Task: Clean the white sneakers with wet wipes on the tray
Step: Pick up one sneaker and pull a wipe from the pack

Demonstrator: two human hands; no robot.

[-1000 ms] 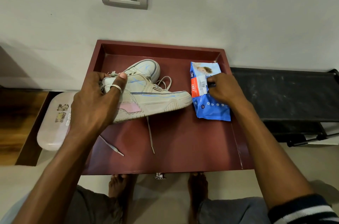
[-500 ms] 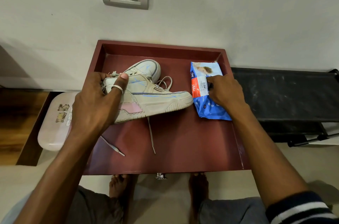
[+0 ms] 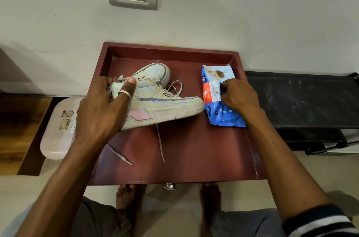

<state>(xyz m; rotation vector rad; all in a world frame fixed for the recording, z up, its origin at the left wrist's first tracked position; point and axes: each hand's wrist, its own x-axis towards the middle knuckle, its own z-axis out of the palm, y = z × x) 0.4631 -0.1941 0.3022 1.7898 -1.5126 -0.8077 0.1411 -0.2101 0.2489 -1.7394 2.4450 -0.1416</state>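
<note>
The near sneaker [image 3: 165,106] is lying on its side toward the far left of the tray [image 3: 174,168], toe pointing right and almost touching the pack [image 3: 221,116]. Its heel seems to be lifting a little off the tray floor. The left hand [image 3: 101,108] is wrapping around the heel, with its ringed thumb pressing over the collar and its fingers curling behind. A second sneaker [image 3: 153,73] is sitting just behind the first, touching it. Blue scribble marks are showing across both uppers. The shoe is looking light but bulky, with a stiff sole, a softer padded upper and loose laces [image 3: 160,143] trailing over the tray, so the heel and collar are probably offering the firmest hold while the side panels get wiped. The pack is lying flat near the right wall. It is looking soft and slick, likely to slide unless pinned. The right hand [image 3: 240,98] is resting on top of it, fingers bending onto the edge of the label [image 3: 211,93] and seemingly pinching it, though the fingertips are partly hiding. No wipe is out yet. Beyond the tray, a pink case [image 3: 56,135] is lying to the left and a black rack [image 3: 301,100] is standing to the right.
</note>
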